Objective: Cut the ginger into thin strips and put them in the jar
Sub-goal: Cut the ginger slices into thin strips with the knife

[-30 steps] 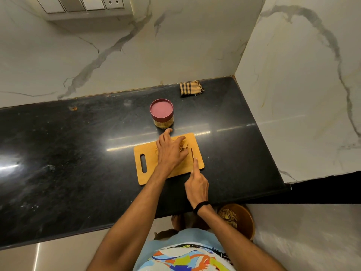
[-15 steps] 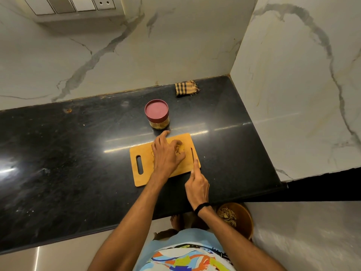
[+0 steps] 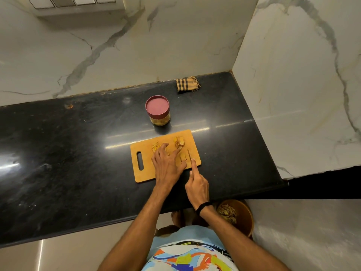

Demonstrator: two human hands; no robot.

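Nearby, a maroon-lidded glass jar (image 3: 157,109) stands just beyond the rectangular wooden cutting board (image 3: 142,153); checked cloth (image 3: 188,84) by the wall. Left hand (image 3: 167,165) spread over yellow ginger pieces (image 3: 179,142) on the board; right hand (image 3: 197,185) grips thin knife (image 3: 189,154), forefinger extended.

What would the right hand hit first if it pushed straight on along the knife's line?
Likely the ginger chunk near the cutting board's far edge, just ahead of the knife in the right hand, though it might pass just right of it.
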